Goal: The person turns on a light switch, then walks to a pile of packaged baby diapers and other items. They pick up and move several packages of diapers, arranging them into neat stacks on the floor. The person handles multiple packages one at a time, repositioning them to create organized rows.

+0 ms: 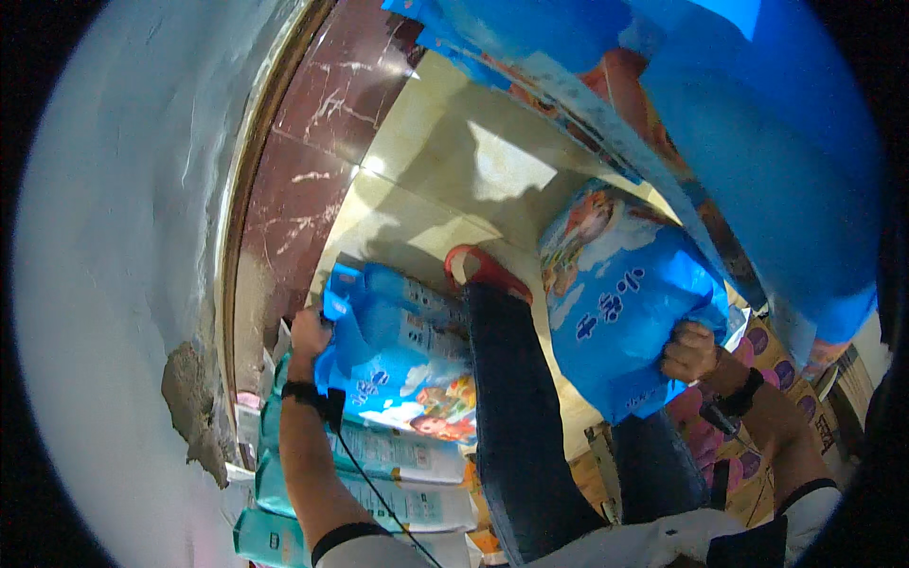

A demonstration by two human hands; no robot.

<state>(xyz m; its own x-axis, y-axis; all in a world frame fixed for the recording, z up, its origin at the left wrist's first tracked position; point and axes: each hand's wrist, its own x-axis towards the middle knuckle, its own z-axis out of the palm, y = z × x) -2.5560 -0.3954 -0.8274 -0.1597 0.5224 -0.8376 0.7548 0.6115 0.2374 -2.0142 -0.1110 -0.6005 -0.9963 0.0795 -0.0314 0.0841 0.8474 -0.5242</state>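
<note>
My left hand (311,332) grips the left end of a blue printed plastic package (398,362), which lies low at the left beside my leg. In my right hand (689,351) is the gathered end of a second blue package (611,284), printed with clouds and a figure. That one hangs or stands tilted in front of my other leg; its contact with the floor is hidden. Both hands have their fingers closed on the plastic, and each wrist wears a black band.
Teal packages (405,454) are stacked at the left. A large blue sheet or package (767,142) fills the upper right. Patterned cardboard cartons (774,397) stand at the right. A peeling wall (128,213) runs along the left of the tiled floor (419,177). A black cable (376,490) trails from my left wrist.
</note>
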